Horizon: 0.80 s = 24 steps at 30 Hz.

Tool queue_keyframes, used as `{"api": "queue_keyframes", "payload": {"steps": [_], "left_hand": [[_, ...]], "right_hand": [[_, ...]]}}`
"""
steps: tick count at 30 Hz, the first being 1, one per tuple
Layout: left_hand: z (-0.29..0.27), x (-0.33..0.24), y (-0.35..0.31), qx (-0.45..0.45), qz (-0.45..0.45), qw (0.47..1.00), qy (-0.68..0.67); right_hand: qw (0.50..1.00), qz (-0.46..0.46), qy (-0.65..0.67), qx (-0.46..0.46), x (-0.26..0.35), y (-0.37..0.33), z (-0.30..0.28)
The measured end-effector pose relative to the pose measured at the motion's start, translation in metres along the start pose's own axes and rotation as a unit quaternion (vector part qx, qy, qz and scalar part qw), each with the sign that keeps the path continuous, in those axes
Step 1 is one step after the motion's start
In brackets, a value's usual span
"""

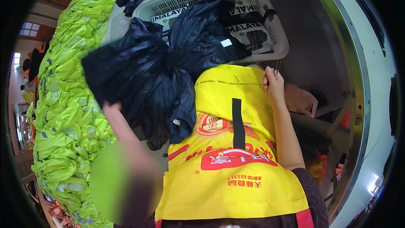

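Observation:
My left hand (112,108), slightly smeared by motion, is closed on the lower left edge of a shiny dark navy garment (141,74). The garment is gathered toward its middle and hangs in folds over my lap's left side and the basket's near rim. A small white label shows on dark cloth at its right. My right hand (274,82) is closed around a small metal tool with two thin points, which looks like thread snips (277,65). It is beside the right edge of my yellow apron (253,143), apart from the garment.
A white plastic basket (280,44) in front holds printed white packages (249,33) and dark cloth. Bright yellow-green garments (69,101) are heaped high along my left. At right, a metal-edged table (358,84) curves past, with a pale pink bag (300,100) below it.

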State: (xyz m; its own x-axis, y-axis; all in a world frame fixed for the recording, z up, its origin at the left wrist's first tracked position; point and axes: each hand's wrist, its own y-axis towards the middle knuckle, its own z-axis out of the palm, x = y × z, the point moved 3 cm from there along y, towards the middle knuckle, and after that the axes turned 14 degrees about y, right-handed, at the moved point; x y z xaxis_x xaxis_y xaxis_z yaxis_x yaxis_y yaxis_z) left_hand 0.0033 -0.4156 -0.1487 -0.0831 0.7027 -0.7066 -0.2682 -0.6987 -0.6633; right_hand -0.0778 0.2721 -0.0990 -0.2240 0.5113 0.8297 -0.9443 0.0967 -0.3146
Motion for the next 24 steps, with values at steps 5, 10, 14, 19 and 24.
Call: {"api": "queue_keyframes", "payload": {"steps": [5,10,14,19,24], "left_hand": [[-0.012,0.071,-0.075,-0.090,0.083,0.988,0.092],[0.099,0.046,-0.236,-0.236,0.657,0.653,0.292],[0.218,0.107,-0.288,0.172,0.695,0.530,0.454],[0.308,0.244,-0.230,0.351,0.613,0.429,0.563],[0.347,0.311,-0.194,0.236,0.618,0.307,0.685]], "right_hand": [[0.996,0.017,-0.082,-0.006,-0.016,-0.009,-0.007],[0.994,0.037,-0.103,0.001,-0.032,-0.005,-0.009],[0.994,0.037,-0.102,0.005,-0.038,-0.004,-0.012],[0.992,0.048,-0.115,0.015,-0.044,-0.003,-0.004],[0.993,0.049,-0.109,0.005,-0.038,0.003,-0.003]]}}
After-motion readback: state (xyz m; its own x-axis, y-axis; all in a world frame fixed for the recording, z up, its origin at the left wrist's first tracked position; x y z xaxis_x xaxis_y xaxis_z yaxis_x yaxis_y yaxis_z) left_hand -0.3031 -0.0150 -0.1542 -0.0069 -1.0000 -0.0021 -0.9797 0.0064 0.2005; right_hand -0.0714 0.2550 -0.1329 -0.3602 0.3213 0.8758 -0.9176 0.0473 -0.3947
